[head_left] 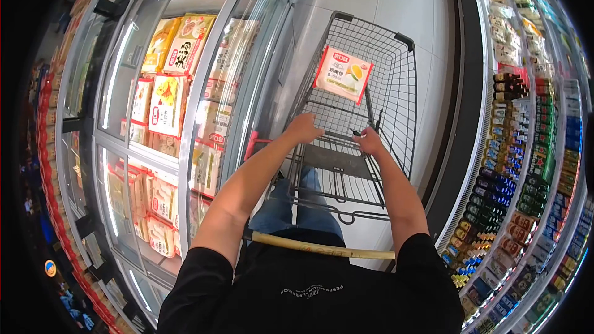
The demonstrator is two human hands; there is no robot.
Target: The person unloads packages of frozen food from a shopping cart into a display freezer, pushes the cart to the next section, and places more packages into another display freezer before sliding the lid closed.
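A black wire shopping cart (405, 117) stands in front of me. In its basket lies a white, red-edged food pack (341, 75) with a yellow picture on it. My left hand (304, 128) is over the left side of the cart, at the near end of the basket, its fingers curled closed; what they hold, if anything, is hidden. To its right, my right hand (370, 141) is closed around a small black object (355, 132) whose tip pokes out to the left. Both hands are apart from the pack. The cart's yellowish handlebar (322, 248) crosses at my waist.
Close on the left, a glass-door freezer (213, 74) holds stacked food packs (168, 104). Along the right runs a shelf with rows of bottles and cans (495, 173), edged by a dark raised base (455, 111). Grey floor tiles (396, 0) extend ahead of the cart.
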